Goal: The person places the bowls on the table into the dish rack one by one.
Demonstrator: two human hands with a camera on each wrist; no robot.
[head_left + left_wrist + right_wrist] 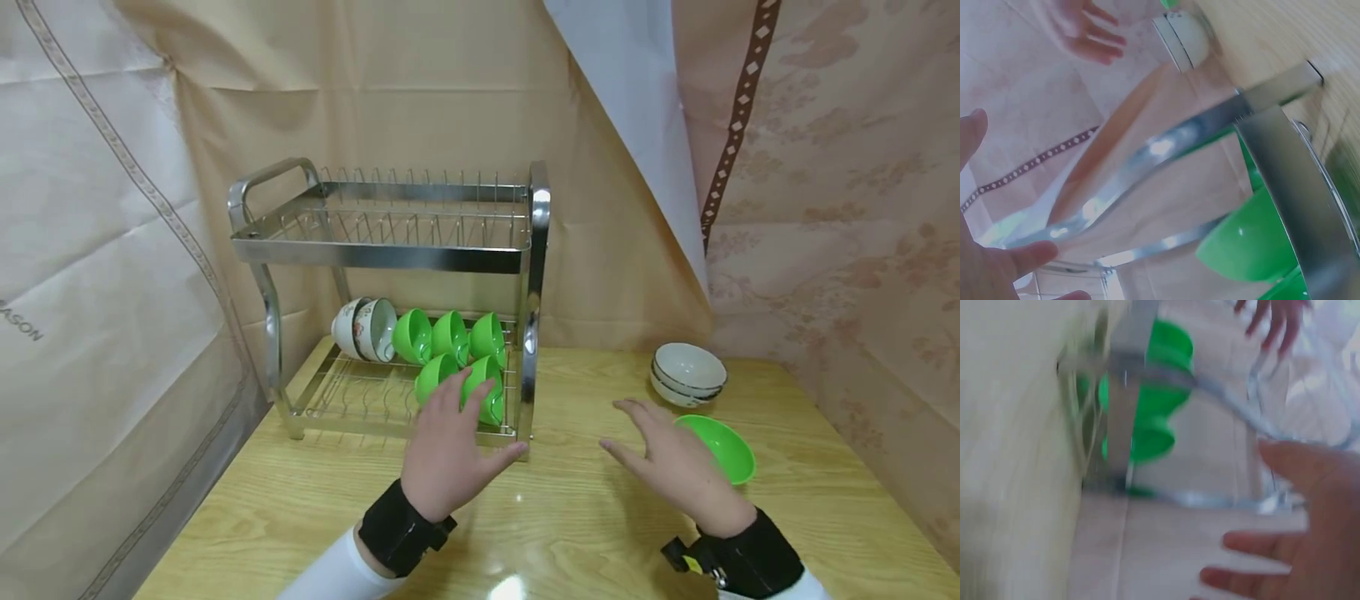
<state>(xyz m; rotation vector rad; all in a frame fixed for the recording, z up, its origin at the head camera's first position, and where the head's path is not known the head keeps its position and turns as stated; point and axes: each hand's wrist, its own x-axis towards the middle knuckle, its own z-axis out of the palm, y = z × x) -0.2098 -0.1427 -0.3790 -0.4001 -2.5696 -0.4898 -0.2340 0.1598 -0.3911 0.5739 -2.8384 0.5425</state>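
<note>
My left hand (pixel 453 454) is in front of the lower shelf of a metal dish rack (pixel 382 257), fingers spread and holding nothing. In the head view its fingertips overlap a front green bowl (pixel 486 387). Several more green bowls (pixel 450 336) stand tilted on their sides along the shelf's right part. My right hand (pixel 678 467) hovers at the right with thumb and fingers apart and nothing between them. Beside it lies another green bowl (pixel 723 448), partly covered by the hand in the head view. Behind that sits a small stack of white bowls (pixel 690 373).
Two white patterned bowls (pixel 375 329) lean on the lower shelf's left side. The rack's upper tier (pixel 382 208) has upright wires and a metal rim. Its right post (pixel 531 333) rises near my left hand. Cloth sheets (pixel 450 92) hang behind the wooden table (pixel 570 517).
</note>
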